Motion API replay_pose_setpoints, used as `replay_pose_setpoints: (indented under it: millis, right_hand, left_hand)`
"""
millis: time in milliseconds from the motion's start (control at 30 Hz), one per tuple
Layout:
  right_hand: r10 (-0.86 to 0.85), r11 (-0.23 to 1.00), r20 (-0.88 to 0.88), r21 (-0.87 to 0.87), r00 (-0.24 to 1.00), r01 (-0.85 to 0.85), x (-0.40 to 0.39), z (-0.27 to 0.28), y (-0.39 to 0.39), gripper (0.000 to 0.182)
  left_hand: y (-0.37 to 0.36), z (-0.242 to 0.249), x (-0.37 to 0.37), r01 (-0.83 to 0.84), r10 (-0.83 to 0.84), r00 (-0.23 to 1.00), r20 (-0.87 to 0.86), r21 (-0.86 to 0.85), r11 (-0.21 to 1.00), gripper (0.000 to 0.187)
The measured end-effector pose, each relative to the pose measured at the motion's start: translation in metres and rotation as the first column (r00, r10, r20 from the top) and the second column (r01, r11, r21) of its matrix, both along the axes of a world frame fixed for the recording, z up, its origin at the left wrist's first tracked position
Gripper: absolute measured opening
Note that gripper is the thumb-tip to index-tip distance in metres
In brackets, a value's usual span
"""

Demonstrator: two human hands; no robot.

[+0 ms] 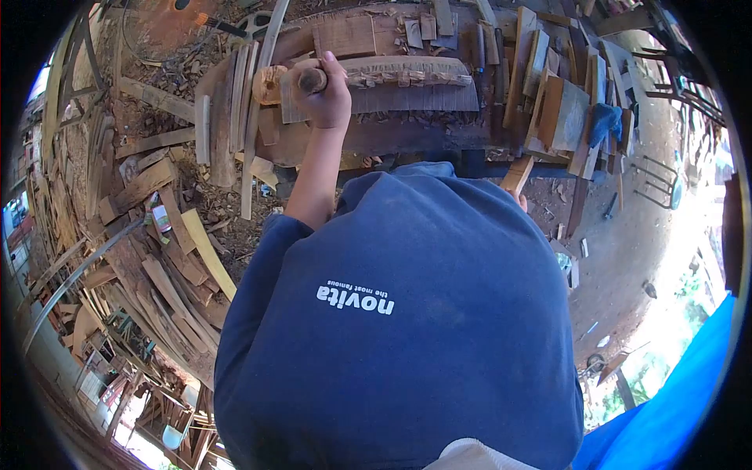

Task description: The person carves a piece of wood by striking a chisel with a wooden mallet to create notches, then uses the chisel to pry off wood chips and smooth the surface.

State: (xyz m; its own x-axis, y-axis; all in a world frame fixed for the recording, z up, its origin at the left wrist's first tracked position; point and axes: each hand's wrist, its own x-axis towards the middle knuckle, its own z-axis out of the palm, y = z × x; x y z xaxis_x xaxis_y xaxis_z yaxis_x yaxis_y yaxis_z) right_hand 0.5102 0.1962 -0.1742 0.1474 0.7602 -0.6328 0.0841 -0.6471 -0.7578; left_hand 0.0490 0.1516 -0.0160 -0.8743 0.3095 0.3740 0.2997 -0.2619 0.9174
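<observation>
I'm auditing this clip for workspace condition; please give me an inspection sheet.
Surface: dark bench, scattered with shavings.
Job's things: rough-edged wood piece lying along a flat board.
Clutter: boards piled at right, with a blue cloth; timber strips at left.
Grippers: left hand, grip closed on a round-ended wooden piece; right hand, partly hidden, at a wooden block.
Cables: thin dark loop at upper left, nature unclear.
Surroundings: blue sheet at lower right.

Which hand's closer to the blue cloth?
Right. The right hand is left of the blue cloth, lower in view; the left hand is much farther left.
</observation>
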Motion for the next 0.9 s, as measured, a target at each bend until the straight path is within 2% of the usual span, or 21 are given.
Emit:
replay_pose_setpoints:
  millis: [33, 100, 133, 167, 200, 267, 433, 467, 533, 567, 633, 700, 733, 767, 800, 833, 867, 900]
  right_hand:
    - [0.003, 1.000, 0.004, 0.001, 1.000, -0.003, -0.002, 0.012, 0.000, 0.023]
    - [0.215, 0.977, 0.256, -0.076, 0.943, -0.202, -0.002, 0.049, 0.002, 0.025]
    - [0.217, 0.976, 0.259, -0.075, 0.941, -0.204, 0.000, 0.067, 0.003, 0.025]
    - [0.387, 0.922, 0.340, -0.168, 0.857, -0.349, 0.004, 0.084, 0.003, 0.027]
    - [0.543, 0.839, 0.399, -0.271, 0.738, -0.471, 0.005, 0.098, 0.005, 0.029]
    - [0.589, 0.808, 0.398, -0.256, 0.703, -0.531, 0.001, 0.115, 0.011, 0.029]
    - [0.780, 0.587, 0.364, -0.143, 0.509, -0.797, -0.042, 0.162, 0.017, 0.033]
    - [0.776, 0.589, 0.370, -0.133, 0.511, -0.797, -0.058, 0.173, 0.023, 0.033]
    - [0.849, 0.369, 0.438, -0.090, 0.296, -0.925, -0.133, 0.217, 0.039, 0.036]
    - [0.862, 0.249, 0.473, -0.079, 0.184, -0.965, -0.170, 0.263, 0.034, 0.037]
    - [0.804, 0.100, 0.552, 0.238, 0.219, -0.966, -0.209, 0.289, 0.039, 0.038]
    - [0.751, -0.091, 0.604, 0.497, 0.268, -0.863, -0.244, 0.329, 0.043, 0.042]
    - [0.709, -0.161, 0.618, 0.612, 0.340, -0.774, -0.261, 0.350, 0.042, 0.043]
    - [0.668, -0.240, 0.619, 0.704, 0.413, -0.668, -0.276, 0.362, 0.040, 0.043]
    - [0.661, -0.247, 0.624, 0.706, 0.417, -0.664, -0.291, 0.361, 0.034, 0.043]
    - [0.664, -0.245, 0.588, 0.756, 0.463, -0.607, -0.307, 0.355, 0.030, 0.046]
    - [0.669, -0.243, 0.545, 0.803, 0.505, -0.544, -0.317, 0.347, 0.029, 0.048]
    - [0.668, -0.246, 0.543, 0.807, 0.509, -0.537, -0.324, 0.334, 0.033, 0.048]
  left_hand:
    - [-0.001, -0.002, 0.001, 0.000, -0.003, 0.999, -0.043, -0.055, 0.998, 0.019]
    - [-0.002, -0.016, -0.001, -0.005, -0.004, 0.996, -0.084, -0.109, 0.994, 0.018]
    - [-0.001, -0.035, -0.007, -0.044, 0.027, 0.992, -0.125, -0.135, 0.990, 0.017]
    - [0.000, -0.046, -0.009, -0.083, 0.056, 0.985, -0.166, -0.161, 0.984, 0.017]
    - [0.002, -0.032, -0.004, -0.081, 0.066, 0.978, -0.196, -0.067, 0.995, 0.017]
    - [0.002, -0.034, -0.003, -0.071, 0.056, 0.983, -0.177, -0.081, 0.994, 0.017]
    - [0.003, -0.029, -0.002, -0.067, 0.045, 0.981, -0.189, -0.110, 0.992, 0.017]
    - [0.003, -0.027, -0.002, -0.089, 0.061, 0.973, -0.222, -0.118, 0.989, 0.017]
    - [0.004, -0.029, -0.004, -0.107, 0.074, 0.963, -0.259, -0.115, 0.988, 0.017]
    - [0.004, -0.031, -0.004, -0.090, 0.065, 0.978, -0.198, -0.117, 0.989, 0.017]
    - [0.002, -0.023, -0.002, -0.062, 0.046, 0.989, -0.142, -0.114, 0.992, 0.017]
    - [0.003, -0.002, 0.001, -0.135, 0.101, 0.958, -0.268, -0.114, 0.984, 0.017]
    - [0.005, -0.002, -0.001, -0.131, 0.099, 0.957, -0.274, -0.103, 0.986, 0.017]
    - [0.005, -0.009, -0.003, -0.074, 0.069, 0.989, -0.133, -0.031, 0.997, 0.015]
    - [0.007, -0.017, -0.005, -0.028, 0.027, 1.000, 0.008, 0.047, 0.998, 0.014]
    - [0.010, -0.032, -0.008, -0.029, 0.029, 1.000, 0.002, 0.058, 0.998, 0.014]
    - [0.012, -0.050, -0.013, 0.050, -0.115, 0.944, 0.310, 0.211, 0.976, 0.013]
    - [0.011, -0.059, -0.017, 0.080, -0.291, 0.777, 0.558, 0.370, 0.925, 0.013]
